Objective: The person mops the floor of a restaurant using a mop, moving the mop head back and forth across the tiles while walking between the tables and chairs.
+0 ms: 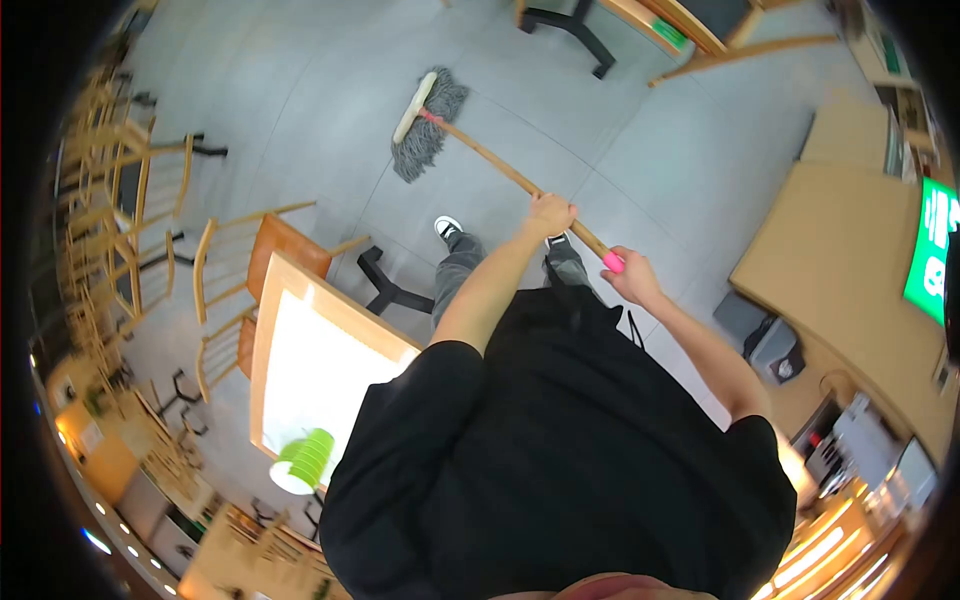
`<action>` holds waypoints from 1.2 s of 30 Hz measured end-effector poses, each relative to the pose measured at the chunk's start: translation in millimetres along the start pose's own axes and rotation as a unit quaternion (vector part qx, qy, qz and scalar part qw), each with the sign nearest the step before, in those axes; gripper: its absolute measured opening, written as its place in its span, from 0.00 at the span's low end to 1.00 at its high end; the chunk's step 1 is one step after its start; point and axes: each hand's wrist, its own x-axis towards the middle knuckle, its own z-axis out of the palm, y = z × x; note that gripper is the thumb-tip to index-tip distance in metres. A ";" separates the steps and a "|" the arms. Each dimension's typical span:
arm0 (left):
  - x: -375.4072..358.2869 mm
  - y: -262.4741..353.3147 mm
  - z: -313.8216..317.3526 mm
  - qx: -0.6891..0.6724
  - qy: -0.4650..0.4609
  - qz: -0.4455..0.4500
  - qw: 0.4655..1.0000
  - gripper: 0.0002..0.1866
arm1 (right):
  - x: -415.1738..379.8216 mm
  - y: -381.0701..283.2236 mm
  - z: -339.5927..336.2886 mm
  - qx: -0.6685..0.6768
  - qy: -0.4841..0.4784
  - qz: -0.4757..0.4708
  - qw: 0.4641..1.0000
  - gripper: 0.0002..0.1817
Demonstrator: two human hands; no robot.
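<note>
A mop with a long wooden handle (pixel 490 157) slants across the view, its grey string head (pixel 430 127) spread on the grey tiled floor under a white bar. My left hand (pixel 551 215) is wrapped round the middle of the handle. At the handle's upper end, by its pink cap (pixel 613 262), my right hand (pixel 632 277) grips the pole. Both of my feet stand on the floor beneath the handle, in dark shoes with white toes (pixel 448 227).
At left, a wood-edged table (pixel 262 370) bears green stacked cups (pixel 305 460), with wooden chairs (pixel 210 265) beyond. A black table base (pixel 385 285) stands near my feet. Another table base (pixel 575 30) is ahead. A tan counter (pixel 815 240) and grey bin (pixel 775 350) are at right.
</note>
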 end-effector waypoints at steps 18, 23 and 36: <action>-232.8 -253.6 -42.3 -0.306 0.367 -0.368 0.797 0.24 | 238.0 -329.5 238.0 0.214 -0.216 0.036 0.952 0.13; -174.0 -157.7 -23.0 -0.217 0.435 -0.341 0.805 0.33 | 189.6 -234.6 147.7 0.188 -0.261 0.005 0.947 0.12; -31.6 152.9 79.3 -0.019 -0.060 0.302 0.951 0.11 | -187.0 100.4 -131.3 0.057 -0.140 0.100 0.983 0.25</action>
